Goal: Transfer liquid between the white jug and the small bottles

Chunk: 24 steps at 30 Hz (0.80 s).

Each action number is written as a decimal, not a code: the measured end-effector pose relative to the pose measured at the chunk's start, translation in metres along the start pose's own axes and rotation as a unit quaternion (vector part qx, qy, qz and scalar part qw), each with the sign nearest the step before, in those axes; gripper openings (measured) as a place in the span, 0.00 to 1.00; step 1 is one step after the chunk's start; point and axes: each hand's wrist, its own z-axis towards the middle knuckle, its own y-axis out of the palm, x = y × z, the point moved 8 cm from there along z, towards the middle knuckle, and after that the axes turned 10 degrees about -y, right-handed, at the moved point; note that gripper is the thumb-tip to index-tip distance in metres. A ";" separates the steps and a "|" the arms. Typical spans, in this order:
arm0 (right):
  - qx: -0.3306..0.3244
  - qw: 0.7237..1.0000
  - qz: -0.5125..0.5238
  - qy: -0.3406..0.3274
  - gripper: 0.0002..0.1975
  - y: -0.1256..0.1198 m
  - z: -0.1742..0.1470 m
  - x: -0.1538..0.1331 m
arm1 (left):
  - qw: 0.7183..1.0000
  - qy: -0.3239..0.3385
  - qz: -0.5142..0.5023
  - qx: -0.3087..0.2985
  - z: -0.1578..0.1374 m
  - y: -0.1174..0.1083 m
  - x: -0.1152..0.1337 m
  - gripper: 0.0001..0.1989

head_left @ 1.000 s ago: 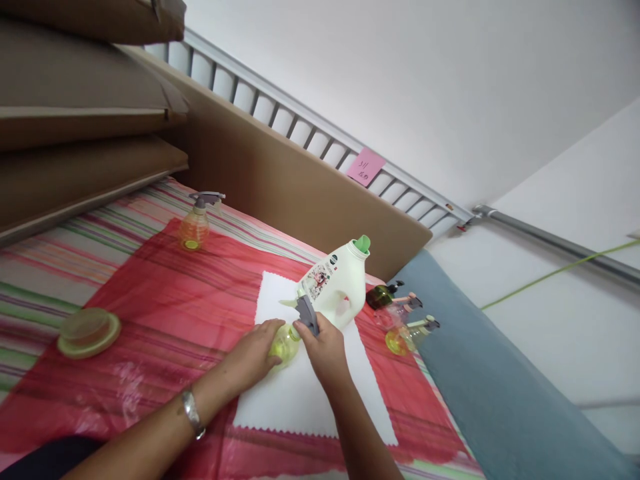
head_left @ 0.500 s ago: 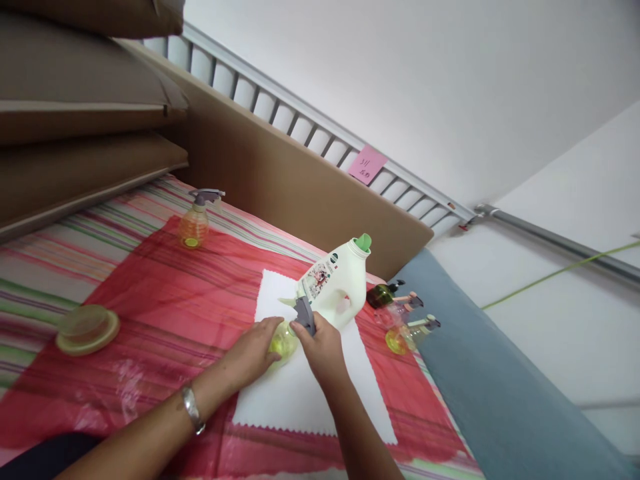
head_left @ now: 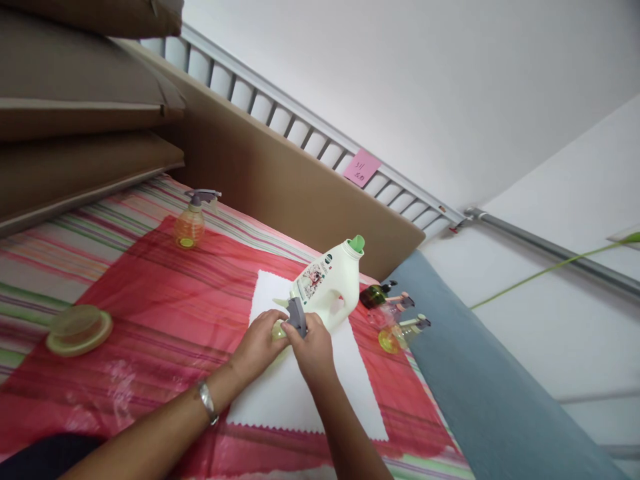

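Observation:
A spray bottle with a grey trigger head (head_left: pixel 297 316) and a clear yellowish body is between my hands, above a white cloth (head_left: pixel 305 400) with zigzag edges. My left hand (head_left: pixel 260 339) is closed around the upper body, hiding much of it. At the trigger head, my right hand (head_left: pixel 314 347) grips with thumb and fingers. Just behind stands a large white jug (head_left: pixel 345 273) with a green cap, its label facing left.
Another spray bottle (head_left: pixel 189 225) stands at the back left, and a round yellowish lidded container (head_left: pixel 80 329) at the left. Several bottles, including a dark green pump bottle (head_left: pixel 374 295), lie at the right on the red sheet (head_left: pixel 165 313). A brown board (head_left: pixel 280 167) closes off the back.
My left hand has moved up the bottle, closer to its neck and my right hand. My right hand has stayed on the trigger head. The view has shifted slightly.

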 end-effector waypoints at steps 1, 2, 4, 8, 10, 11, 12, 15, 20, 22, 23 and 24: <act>-0.002 1.000 -0.002 0.001 0.10 -0.001 0.000 -0.001 | 1.000 -0.003 0.001 0.009 0.002 0.000 0.000 0.09; -0.006 1.000 -0.003 0.001 0.10 -0.003 0.001 -0.001 | 1.000 -0.003 0.005 0.015 0.004 0.000 0.000 0.07; -0.018 1.000 -0.002 -0.001 0.10 -0.008 0.003 -0.002 | 1.000 0.006 0.013 0.021 0.005 0.001 0.000 0.05; -0.019 1.000 0.013 0.021 0.17 -0.025 0.009 -0.001 | 0.999 0.021 0.016 0.034 0.003 -0.001 -0.001 0.10; -0.032 0.999 0.003 0.019 0.14 -0.028 0.013 -0.004 | 0.999 0.024 0.017 0.035 0.002 -0.001 -0.001 0.11; -0.043 0.999 -0.004 0.012 0.12 -0.028 0.015 -0.006 | 0.999 0.024 0.018 0.033 0.002 -0.001 -0.002 0.11; -0.054 0.998 -0.010 0.005 0.10 -0.027 0.016 -0.008 | 0.999 0.024 0.018 0.027 0.003 -0.001 -0.003 0.11; -0.069 0.997 -0.013 -0.004 0.09 -0.024 0.018 -0.012 | 0.999 0.027 -0.002 -0.032 0.010 0.001 -0.005 0.12; -0.076 0.997 -0.014 -0.015 0.09 -0.021 0.018 -0.015 | 0.988 0.035 -0.050 -0.139 0.012 0.011 -0.002 0.18; -0.076 0.997 -0.015 -0.017 0.09 -0.020 0.017 -0.017 | 0.993 0.008 -0.047 -0.104 0.010 0.013 -0.005 0.27; -0.076 0.997 -0.015 -0.017 0.08 -0.020 0.017 -0.018 | 0.996 -0.012 -0.045 -0.075 0.010 0.012 -0.008 0.28; -0.076 0.997 -0.015 -0.017 0.08 -0.020 0.017 -0.019 | 0.997 -0.033 -0.045 -0.048 0.010 0.012 -0.012 0.27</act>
